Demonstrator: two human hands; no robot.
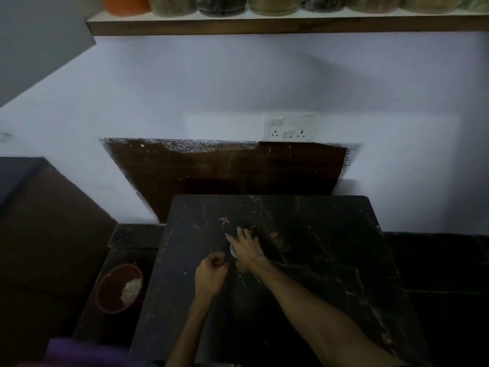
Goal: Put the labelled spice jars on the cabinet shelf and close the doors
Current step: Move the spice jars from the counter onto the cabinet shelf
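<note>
Right hand [247,250] flat on the dark table [330,260], fingers spread and open, palm down, gripping nothing I can make out; a small pale curved thing [232,251] shows at its left edge, too dim to identify. Left hand [210,276] just beside it, curled into a loose fist, thumb against fingertips; can't tell if anything is pinched inside. Both forearms bare, coming up from the bottom edge. Table is black with light veining, no jars on it. Left of the table, low down, a red bowl [119,287] with something pale in it. Behind the table, a brown panel [225,168] on the white wall, switch plate [292,126] just above it. Jars [274,4] are up on the shelf [264,25] at the top edge, in a row, touching or nearly so; only their lower parts in view, labels not visible. Grey door [39,35] at upper left, swung open.
</note>
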